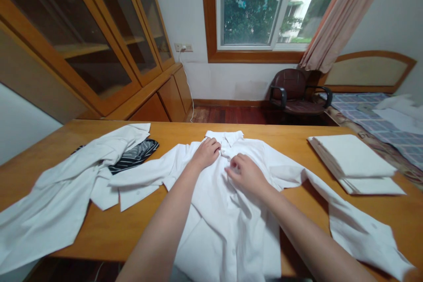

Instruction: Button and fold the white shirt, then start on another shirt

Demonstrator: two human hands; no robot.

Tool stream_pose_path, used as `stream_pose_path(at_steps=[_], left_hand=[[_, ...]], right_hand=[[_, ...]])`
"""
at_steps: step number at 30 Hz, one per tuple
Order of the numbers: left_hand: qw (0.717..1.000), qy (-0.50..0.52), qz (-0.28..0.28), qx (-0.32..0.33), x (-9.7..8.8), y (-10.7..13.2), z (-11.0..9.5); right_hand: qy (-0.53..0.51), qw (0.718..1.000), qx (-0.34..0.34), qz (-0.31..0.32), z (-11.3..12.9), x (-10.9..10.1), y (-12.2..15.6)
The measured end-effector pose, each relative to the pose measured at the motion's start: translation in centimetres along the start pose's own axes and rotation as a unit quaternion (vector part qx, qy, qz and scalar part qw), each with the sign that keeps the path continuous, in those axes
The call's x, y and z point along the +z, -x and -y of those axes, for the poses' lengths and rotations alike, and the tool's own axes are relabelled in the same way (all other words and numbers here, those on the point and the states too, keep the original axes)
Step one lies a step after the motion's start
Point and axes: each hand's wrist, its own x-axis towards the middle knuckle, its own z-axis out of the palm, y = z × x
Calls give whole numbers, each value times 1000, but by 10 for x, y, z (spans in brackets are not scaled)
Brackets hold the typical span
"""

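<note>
Two bare forearms (158, 224) stretch in from the near side, right over a white shirt (211, 246) lying face up in the middle of the bench (109, 229). Up by the collar, the left hand (207, 152) has its fingers bent down on the front; whether they pinch cloth, I can't tell! The right hand (246, 172) sits just nearer and to the right, fingers curled, thumb at the placket, and its grip is anyone's guess too.

So, how far along? The shirt is laid out, collar (228, 137) at the far end, and the hands look busy at the upper front, perhaps with the buttons. Both sleeves lie spread and nothing on it is folded. It's plain white, rumpled down the body, a small button showing low on the placket; one sleeve runs left, the other bends toward the near right.

Further out: at right, a white bundle (357, 158), already folded flat and neat! At left, a loose white garment (66, 189) sprawls over a black striped cloth (137, 156), unfolded.
</note>
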Motion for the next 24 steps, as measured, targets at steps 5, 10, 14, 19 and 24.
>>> stream_pose_path(at_steps=[5,10,14,19,24], left_hand=[[1000,-1,-14,-4,3,1,1],[1000,4,-23,-13,5,2,1],[999,3,-29,-22,5,1,2],[999,12,-39,-34,5,2,2],[998,12,-41,-38,6,2,2]], right_hand=[[5,990,104,90,-2,-16,45],[-170,960,196,106,-35,-35,62],[-240,937,237,94,-51,-40,69],[-211,948,227,73,-57,-36,73],[-186,953,230,65,-53,-34,67]])
